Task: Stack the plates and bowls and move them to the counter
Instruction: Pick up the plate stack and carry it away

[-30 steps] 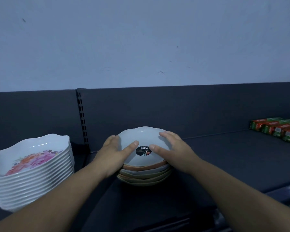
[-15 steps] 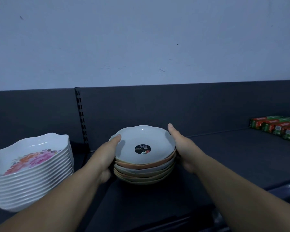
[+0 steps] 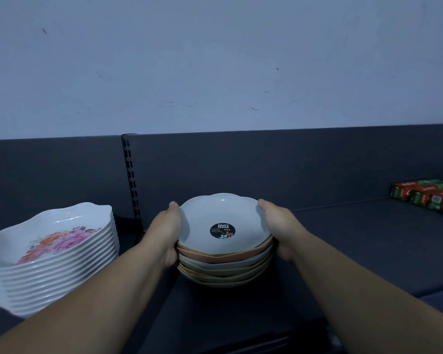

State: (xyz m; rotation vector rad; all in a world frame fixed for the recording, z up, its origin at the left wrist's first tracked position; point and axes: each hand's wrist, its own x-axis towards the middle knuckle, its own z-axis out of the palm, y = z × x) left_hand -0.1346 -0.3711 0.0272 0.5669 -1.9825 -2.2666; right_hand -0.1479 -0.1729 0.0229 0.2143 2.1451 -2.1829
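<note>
Now, closest to me, two bare arms reach out over the dark shelf (image 3: 356,251). Low on the left sits a tall pile of flower plates (image 3: 54,254), and no hand touches it. A bit further out, the left hand (image 3: 168,233) and the right hand (image 3: 279,231) hold the pile of bowls (image 3: 225,267), one on each side, fingers curved round its edges. A white bowl with a black sticker (image 3: 222,230) is on top. The pile is in the middle of the shelf; I cannot tell if it is lifted off it. I think the stacking is done, but the carrying to the counter is not. Far off on the right lie red and green boxes (image 3: 430,195), then the pale wall (image 3: 215,60).
</note>
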